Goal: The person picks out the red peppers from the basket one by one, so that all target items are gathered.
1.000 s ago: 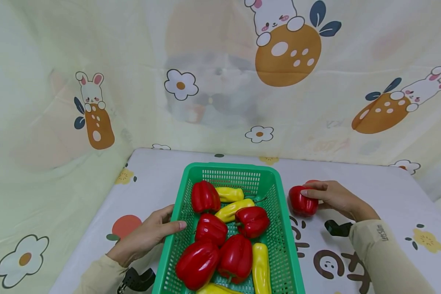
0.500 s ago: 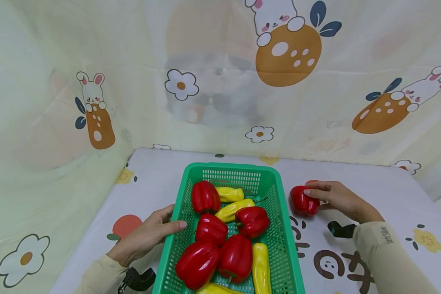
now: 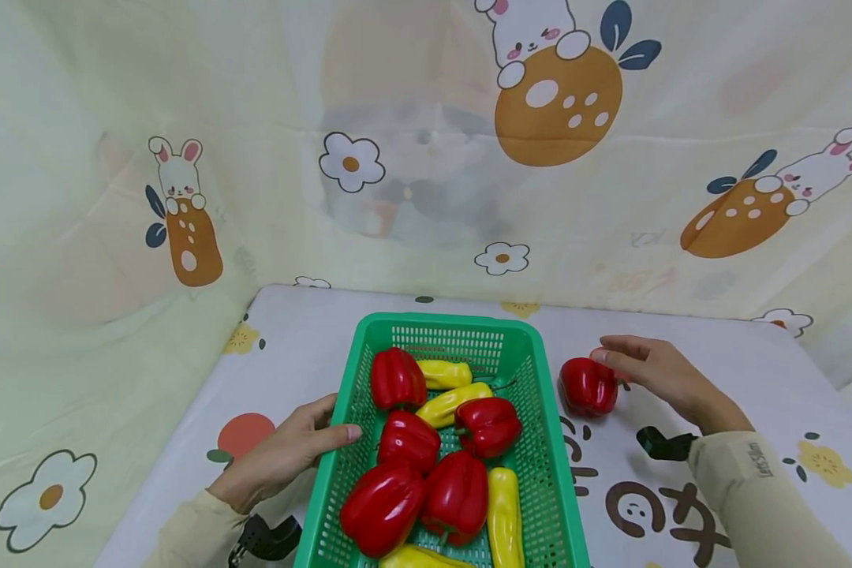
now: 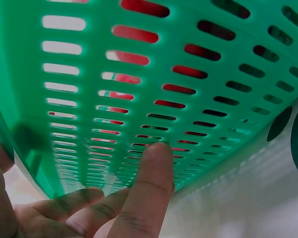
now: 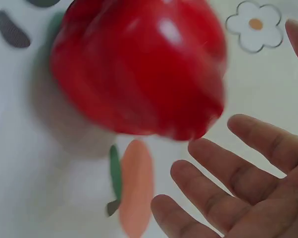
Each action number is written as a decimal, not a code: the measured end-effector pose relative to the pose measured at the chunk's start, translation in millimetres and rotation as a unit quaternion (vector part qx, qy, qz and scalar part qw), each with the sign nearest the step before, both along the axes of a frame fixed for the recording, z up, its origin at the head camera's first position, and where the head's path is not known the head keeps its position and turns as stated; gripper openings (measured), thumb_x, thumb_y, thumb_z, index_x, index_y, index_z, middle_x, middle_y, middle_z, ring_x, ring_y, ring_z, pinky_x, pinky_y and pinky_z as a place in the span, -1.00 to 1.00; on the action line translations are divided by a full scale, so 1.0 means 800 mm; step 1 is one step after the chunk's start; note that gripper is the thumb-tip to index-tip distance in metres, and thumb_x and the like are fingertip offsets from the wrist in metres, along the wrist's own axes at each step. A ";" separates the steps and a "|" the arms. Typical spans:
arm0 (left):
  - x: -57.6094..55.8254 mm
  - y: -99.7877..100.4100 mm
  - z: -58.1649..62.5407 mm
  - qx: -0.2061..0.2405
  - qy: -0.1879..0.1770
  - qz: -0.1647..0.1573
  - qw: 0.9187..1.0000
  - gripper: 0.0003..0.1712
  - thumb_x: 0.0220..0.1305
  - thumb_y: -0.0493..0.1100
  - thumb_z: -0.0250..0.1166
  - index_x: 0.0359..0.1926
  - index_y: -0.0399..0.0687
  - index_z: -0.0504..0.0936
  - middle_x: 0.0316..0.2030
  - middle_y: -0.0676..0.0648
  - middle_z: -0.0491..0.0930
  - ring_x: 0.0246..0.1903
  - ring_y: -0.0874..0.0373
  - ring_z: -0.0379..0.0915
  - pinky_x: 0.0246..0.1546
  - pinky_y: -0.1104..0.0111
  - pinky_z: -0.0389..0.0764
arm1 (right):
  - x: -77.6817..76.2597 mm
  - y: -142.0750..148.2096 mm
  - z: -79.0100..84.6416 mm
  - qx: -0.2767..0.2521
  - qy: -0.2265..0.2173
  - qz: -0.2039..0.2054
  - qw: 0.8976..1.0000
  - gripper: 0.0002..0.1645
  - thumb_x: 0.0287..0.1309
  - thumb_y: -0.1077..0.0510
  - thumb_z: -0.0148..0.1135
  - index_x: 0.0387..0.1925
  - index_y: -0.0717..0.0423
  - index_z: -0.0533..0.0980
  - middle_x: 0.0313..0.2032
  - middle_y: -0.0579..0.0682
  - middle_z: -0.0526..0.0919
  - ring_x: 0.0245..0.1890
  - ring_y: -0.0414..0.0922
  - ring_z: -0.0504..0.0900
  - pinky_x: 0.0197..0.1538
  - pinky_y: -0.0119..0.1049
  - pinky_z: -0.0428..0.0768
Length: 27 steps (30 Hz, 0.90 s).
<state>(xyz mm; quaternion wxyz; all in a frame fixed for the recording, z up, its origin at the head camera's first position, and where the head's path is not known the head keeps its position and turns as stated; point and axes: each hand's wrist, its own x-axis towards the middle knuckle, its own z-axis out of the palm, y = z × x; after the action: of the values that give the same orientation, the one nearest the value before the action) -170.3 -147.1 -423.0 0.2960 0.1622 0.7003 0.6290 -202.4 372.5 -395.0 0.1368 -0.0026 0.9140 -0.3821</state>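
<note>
My left hand (image 3: 284,448) grips the left wall of a green plastic basket (image 3: 555,473). Its thumb lies over the rim, while the fingers (image 4: 156,173) press the slotted wall from outside in the left wrist view. Inside are several red bell peppers, among them a large one (image 3: 383,509), and several long yellow peppers such as this yellow pepper (image 3: 504,517). Right of the basket, a single red bell pepper (image 3: 588,388) sits on the table. Beside it hovers my right hand (image 3: 663,379); the right wrist view shows its fingers (image 5: 213,163) spread apart, off the pepper (image 5: 144,64).
A white table cover (image 3: 745,371) printed with flowers, fruit and lettering lies under everything. A cream curtain (image 3: 412,79) with rabbit prints hangs behind and at the left. Dark wrist-camera mounts show by both cuffs.
My right hand has let go of the red bell pepper on the table and lifted slightly up and right. My left hand and the basket have stayed put.
</note>
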 end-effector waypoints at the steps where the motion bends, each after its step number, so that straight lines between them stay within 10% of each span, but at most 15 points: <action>1: 0.000 0.000 0.000 0.000 0.000 0.000 1.000 -0.20 0.55 -0.08 0.19 0.60 -0.30 0.07 0.18 -0.43 0.56 -0.03 -0.24 0.73 -0.13 -0.04 0.78 | 0.000 -0.003 0.003 0.001 0.006 0.000 1.000 -0.04 0.48 -0.33 0.07 0.55 0.27 0.20 0.42 0.39 0.40 0.33 0.39 0.42 0.18 0.37 0.59; 16: -0.001 0.001 -0.002 -0.005 -0.003 0.005 1.000 -0.23 0.55 -0.07 0.21 0.58 -0.25 0.13 0.14 -0.42 0.58 -0.05 -0.20 0.73 -0.12 -0.02 0.78 | 0.014 -0.071 0.067 -0.054 0.094 0.053 0.993 -0.15 0.41 -0.12 0.29 0.55 0.14 0.27 0.44 0.26 0.42 0.35 0.32 0.47 0.19 0.33 0.62; 27: 0.001 0.000 0.001 -0.004 -0.004 0.003 1.000 -0.20 0.55 -0.08 0.20 0.60 -0.27 0.09 0.15 -0.42 0.57 -0.04 -0.19 0.73 -0.10 -0.01 0.78 | 0.006 -0.124 0.081 -0.103 0.046 0.176 0.978 -0.33 0.35 -0.01 0.36 0.38 0.18 0.47 0.34 0.21 0.54 0.28 0.18 0.59 0.20 0.07 0.69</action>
<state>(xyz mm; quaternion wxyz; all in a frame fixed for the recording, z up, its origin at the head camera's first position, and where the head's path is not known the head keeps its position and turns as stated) -169.8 -146.8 -422.2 0.2977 0.1569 0.7019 0.6278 -197.5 273.6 -329.9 0.1586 -0.1952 0.8602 -0.4437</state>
